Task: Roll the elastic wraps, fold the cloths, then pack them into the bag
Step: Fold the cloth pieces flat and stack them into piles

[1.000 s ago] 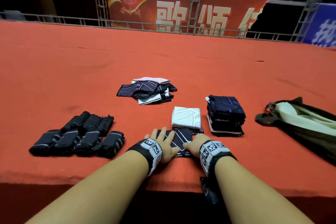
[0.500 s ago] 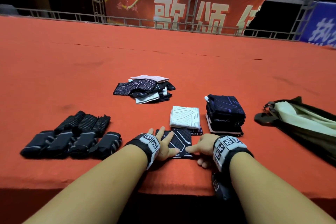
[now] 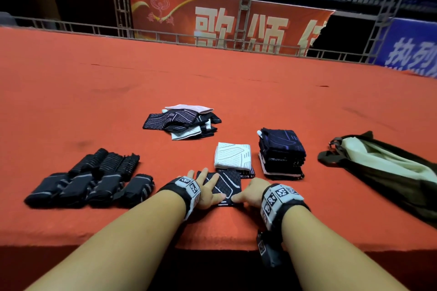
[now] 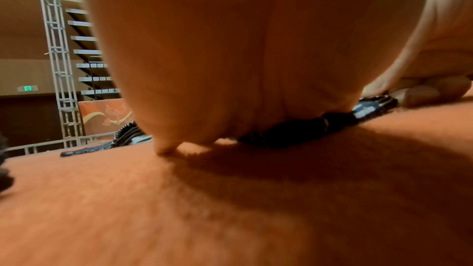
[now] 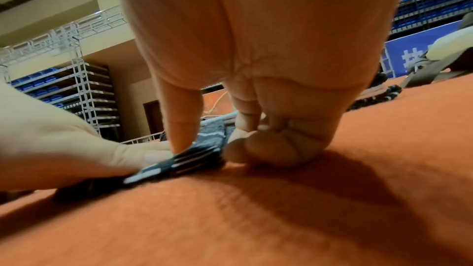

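Note:
A dark cloth with a white line pattern (image 3: 227, 184) lies flat near the front edge of the red carpet. My left hand (image 3: 208, 189) presses on its left part with fingers straight and spread. At the cloth's near right corner, my right hand (image 3: 250, 194) has its thumb (image 5: 179, 128) on top and its other fingers curled against the edge, pinching it. Several rolled black elastic wraps (image 3: 89, 182) lie in rows at the left. The olive bag (image 3: 390, 168) with pale lining lies open at the right.
A folded white cloth (image 3: 233, 156) sits just beyond the dark one, beside a stack of folded dark cloths (image 3: 281, 151). A loose pile of unfolded cloths (image 3: 184, 123) lies farther back. The carpet's front edge drops off right below my wrists.
My right hand slid off the top of the dark cloth to its near right corner, and the thumb now lies on the edge. The left hand stayed pressed on the cloth.

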Demonstrator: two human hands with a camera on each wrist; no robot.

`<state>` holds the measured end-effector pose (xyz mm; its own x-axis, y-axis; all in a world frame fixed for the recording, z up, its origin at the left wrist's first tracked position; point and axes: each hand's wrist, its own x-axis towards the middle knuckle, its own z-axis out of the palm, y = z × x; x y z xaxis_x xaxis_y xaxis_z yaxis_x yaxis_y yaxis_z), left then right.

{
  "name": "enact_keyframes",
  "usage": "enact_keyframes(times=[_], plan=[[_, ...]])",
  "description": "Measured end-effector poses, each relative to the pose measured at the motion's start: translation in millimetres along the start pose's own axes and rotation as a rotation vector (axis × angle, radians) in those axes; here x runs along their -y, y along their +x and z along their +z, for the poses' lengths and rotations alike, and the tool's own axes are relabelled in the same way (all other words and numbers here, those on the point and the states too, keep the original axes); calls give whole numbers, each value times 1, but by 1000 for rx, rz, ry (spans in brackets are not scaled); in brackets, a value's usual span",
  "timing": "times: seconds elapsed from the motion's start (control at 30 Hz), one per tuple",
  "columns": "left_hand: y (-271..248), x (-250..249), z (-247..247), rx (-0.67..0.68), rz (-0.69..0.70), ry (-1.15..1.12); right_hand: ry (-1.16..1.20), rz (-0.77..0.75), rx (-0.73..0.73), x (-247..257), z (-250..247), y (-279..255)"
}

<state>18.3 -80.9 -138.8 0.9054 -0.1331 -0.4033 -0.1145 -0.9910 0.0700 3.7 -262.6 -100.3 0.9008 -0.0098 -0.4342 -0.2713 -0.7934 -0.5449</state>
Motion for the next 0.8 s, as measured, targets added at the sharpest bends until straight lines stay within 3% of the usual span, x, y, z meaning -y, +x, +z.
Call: enact_keyframes(times=[0.13, 0.23, 0.37, 0.5, 0.63, 0.7, 0.8], plan=[[-8, 5, -7, -52, 74, -77, -39, -41, -27, 10, 8, -9], [-17, 15, -29, -120, 164, -239, 237, -89, -24, 20, 9, -16], [-20, 27, -65, -150, 127, -465, 533, -189, -90, 39, -10, -27], [-18, 28, -85, -40, 239, -946, 608, -295, -127, 51, -46, -21], [-18, 20, -89, 130, 278, -1205, 648, -326, -208, 50, -72, -3], [-12, 14, -94, 71, 266, -1331, 614, -328, -303, 49, -79, 9], [9, 7, -104, -126, 214, -1434, 546, -332, -403, 50, -87, 25]])
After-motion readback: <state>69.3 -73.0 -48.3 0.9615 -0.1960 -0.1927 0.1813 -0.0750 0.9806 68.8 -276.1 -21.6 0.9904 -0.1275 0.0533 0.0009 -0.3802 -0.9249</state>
